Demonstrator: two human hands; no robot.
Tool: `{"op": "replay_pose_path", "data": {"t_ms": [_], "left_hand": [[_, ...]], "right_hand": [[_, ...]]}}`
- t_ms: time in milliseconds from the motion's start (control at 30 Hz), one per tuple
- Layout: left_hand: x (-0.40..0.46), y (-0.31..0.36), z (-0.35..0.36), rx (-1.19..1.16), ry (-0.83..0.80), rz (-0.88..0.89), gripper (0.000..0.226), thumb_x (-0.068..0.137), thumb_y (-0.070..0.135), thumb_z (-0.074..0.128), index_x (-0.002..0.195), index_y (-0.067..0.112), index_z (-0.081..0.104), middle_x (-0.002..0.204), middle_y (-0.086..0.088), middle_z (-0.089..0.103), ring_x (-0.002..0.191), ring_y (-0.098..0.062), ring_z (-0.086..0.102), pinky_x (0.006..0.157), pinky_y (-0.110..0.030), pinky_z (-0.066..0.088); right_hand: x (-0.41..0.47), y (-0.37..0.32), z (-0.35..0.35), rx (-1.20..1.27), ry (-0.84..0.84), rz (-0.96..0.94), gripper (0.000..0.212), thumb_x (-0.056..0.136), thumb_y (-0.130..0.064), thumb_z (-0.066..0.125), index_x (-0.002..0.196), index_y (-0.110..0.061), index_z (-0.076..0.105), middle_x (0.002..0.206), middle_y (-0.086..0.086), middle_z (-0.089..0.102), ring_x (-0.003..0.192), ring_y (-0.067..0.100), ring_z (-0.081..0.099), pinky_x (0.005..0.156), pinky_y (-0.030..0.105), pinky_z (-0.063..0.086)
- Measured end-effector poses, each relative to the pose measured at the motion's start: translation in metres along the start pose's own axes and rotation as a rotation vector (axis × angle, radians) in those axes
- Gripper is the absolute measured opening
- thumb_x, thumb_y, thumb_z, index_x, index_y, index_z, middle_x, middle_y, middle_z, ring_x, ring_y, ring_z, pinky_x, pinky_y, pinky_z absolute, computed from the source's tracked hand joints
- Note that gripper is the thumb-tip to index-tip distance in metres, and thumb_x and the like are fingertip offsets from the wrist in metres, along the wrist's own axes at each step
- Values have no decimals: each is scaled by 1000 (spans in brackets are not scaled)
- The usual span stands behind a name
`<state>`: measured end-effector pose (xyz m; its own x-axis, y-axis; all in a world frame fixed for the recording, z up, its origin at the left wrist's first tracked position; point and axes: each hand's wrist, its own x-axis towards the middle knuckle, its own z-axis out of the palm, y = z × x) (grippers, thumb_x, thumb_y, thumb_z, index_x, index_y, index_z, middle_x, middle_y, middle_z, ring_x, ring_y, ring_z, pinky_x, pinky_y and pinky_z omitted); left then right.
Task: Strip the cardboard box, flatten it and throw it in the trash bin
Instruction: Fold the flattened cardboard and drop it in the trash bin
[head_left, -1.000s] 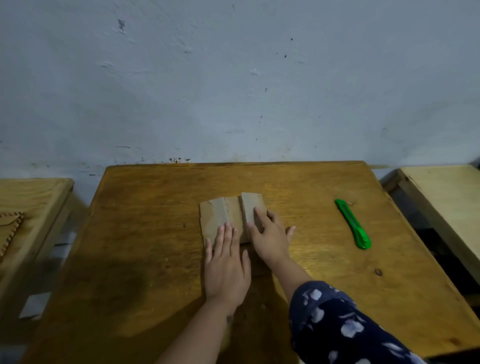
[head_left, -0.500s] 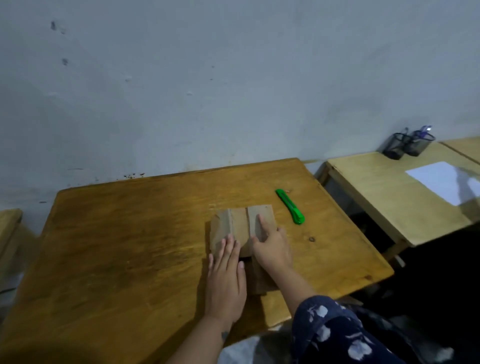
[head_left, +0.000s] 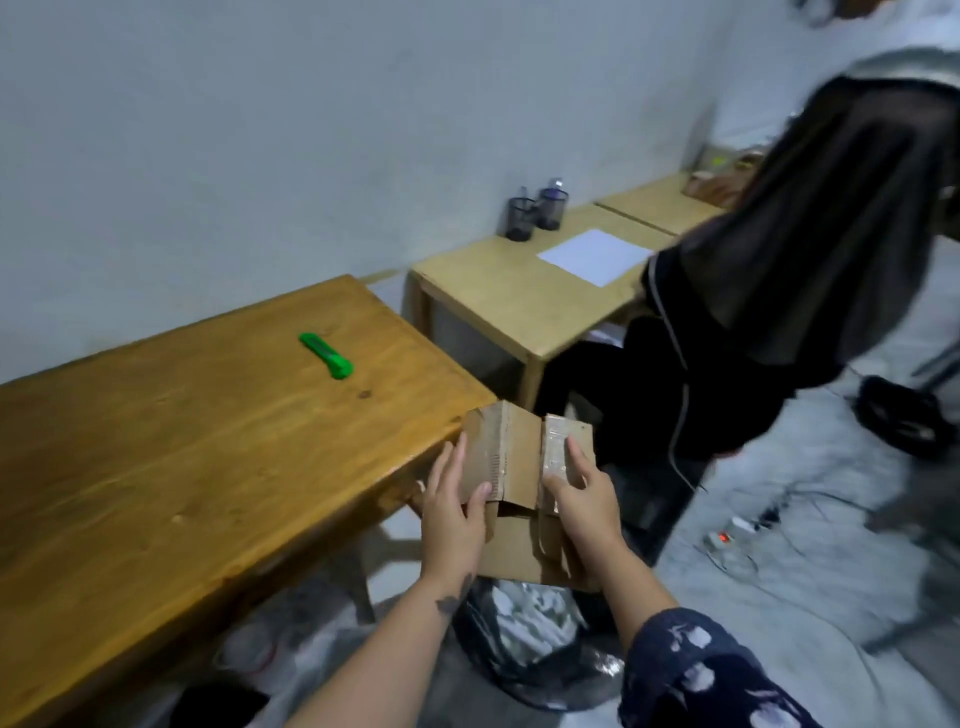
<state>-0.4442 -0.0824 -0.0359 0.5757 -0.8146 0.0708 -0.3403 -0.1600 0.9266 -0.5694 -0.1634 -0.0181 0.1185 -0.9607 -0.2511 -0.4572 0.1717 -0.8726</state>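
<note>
Bench (head_left: 182, 467) takes up the left side, dark wood, with a green cutter (head_left: 326, 355) lying on top near the wall. Off its right corner, the flattened cardboard box (head_left: 519, 483) is held in the air above a black trash bag (head_left: 530, 649) on the floor. Left hand (head_left: 454, 512) grips its left edge, right hand (head_left: 584, 499) clamps the taped right flap.

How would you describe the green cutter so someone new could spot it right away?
Start at the darker brown wooden table on the left, against the wall. Toward its far right corner lies the green utility knife, flat and alone on the bare wood. It is the only bright green thing there, slim and plastic, well apart from the flattened cardboard box.
</note>
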Motion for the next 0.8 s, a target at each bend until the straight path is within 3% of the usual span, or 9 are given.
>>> {"op": "replay_pose_path", "data": {"t_ms": [67, 233, 400, 533, 633, 733, 800], "left_hand": [[-12, 3, 29, 9, -155, -104, 57, 94, 30, 55, 143, 44, 28, 154, 0, 25, 141, -19, 27, 111, -35, 28], [-26, -2, 81, 11, -443, -223, 53, 94, 19, 57, 144, 25, 40, 145, -3, 43, 132, -17, 40, 100, -19, 31], [-22, -36, 116, 171, -507, -354, 53, 91, 17, 61, 141, 22, 44, 141, -9, 45, 126, -21, 45, 98, -20, 32], [-10, -76, 143, 237, -602, -442, 53, 92, 19, 60, 142, 21, 41, 144, -11, 43, 129, -23, 45, 100, -23, 34], [2, -119, 171, 281, -664, -511, 51, 94, 24, 57, 142, 21, 41, 142, -12, 44, 128, -24, 45, 97, -20, 32], [4, -161, 190, 335, -680, -579, 48, 95, 16, 54, 142, 15, 40, 143, -17, 40, 130, -28, 43, 99, -19, 30], [12, -197, 208, 385, -680, -608, 48, 95, 11, 52, 142, 10, 40, 141, -19, 39, 127, -28, 43, 98, -16, 27]], "right_hand": [[-2, 26, -32, 30, 27, 51, 64, 78, -38, 59, 138, -46, 38, 136, 2, 50, 117, 20, 53, 99, 42, 45], [-4, 82, -72, 20, 43, 165, 62, 81, -30, 59, 139, -42, 41, 143, 0, 48, 122, 21, 51, 100, 41, 45], [9, 123, -63, -15, 4, 263, 57, 87, -26, 55, 142, -33, 40, 144, -2, 47, 113, 18, 52, 90, 28, 40], [35, 154, -49, -100, -12, 357, 53, 88, -30, 54, 140, -31, 41, 141, 7, 46, 119, 25, 51, 97, 35, 43], [59, 192, -35, -173, -32, 465, 38, 89, -28, 53, 126, -26, 48, 128, 8, 34, 113, 30, 48, 100, 37, 41], [78, 232, -14, -213, -61, 524, 29, 91, -29, 50, 120, -24, 51, 117, 6, 26, 100, 23, 42, 102, 37, 40], [104, 265, 6, -245, -105, 555, 33, 94, -32, 48, 126, -23, 50, 122, 9, 29, 101, 23, 40, 99, 33, 39]]}}
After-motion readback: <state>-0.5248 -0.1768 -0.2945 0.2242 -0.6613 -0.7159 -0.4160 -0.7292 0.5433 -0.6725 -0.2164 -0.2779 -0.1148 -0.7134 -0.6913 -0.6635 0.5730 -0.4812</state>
